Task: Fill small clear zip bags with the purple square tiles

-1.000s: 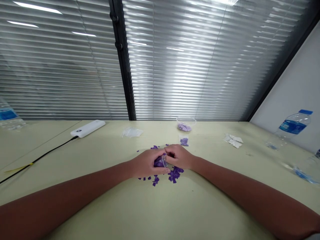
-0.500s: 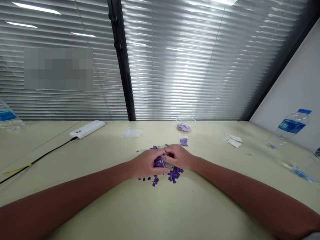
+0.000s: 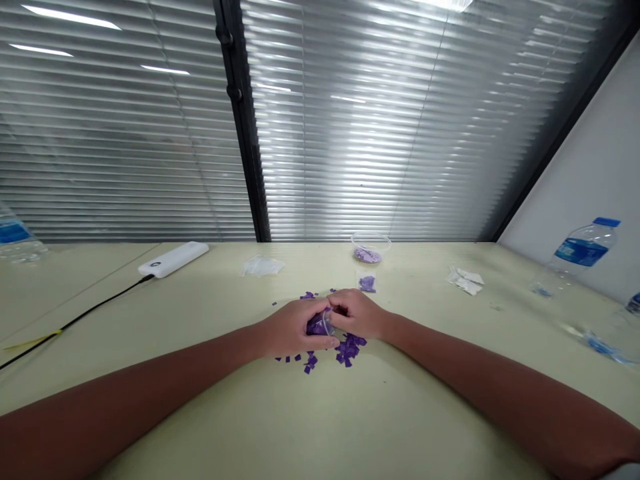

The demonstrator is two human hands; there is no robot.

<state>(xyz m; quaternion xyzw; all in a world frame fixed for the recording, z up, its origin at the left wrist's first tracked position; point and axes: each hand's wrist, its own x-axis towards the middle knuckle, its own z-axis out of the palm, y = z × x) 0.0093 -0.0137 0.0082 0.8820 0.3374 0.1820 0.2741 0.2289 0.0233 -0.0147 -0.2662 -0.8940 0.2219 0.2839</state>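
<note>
Left hand (image 3: 293,328) and right hand (image 3: 356,315) clenched on small clear plastic cup (image 3: 320,324)

Cup gripped between both hands at mid-bench. Left hand wrapped around the filled body from the left, fingers curled over the top. Right hand curled in against the cup's right side, fingertips at what appears to be the rim. Cup lying tilted on its side, long axis running roughly left to right; exact lean partly hidden by the fingers. Right hand apparently nearer the open end, left hand nearer the closed end. Contents: purple squares, packed against the clear wall.

Directly around the hands: small heap of loose purple squares (image 3: 351,348) just below the right hand, thinner scatter below the left hand, few pieces just beyond the fingers, all on the cream bench (image 3: 400,413). Straight ahead: small clear bag (image 3: 367,283) holding purple pieces, then clear round tub (image 3: 370,248) holding paler lilac pieces. Farther left: crumpled clear plastic bag (image 3: 263,267), white power bank (image 3: 173,259) with black cable (image 3: 90,313). Farther right: white paper scraps (image 3: 466,281), water bottle (image 3: 583,250) with blue label.
</note>
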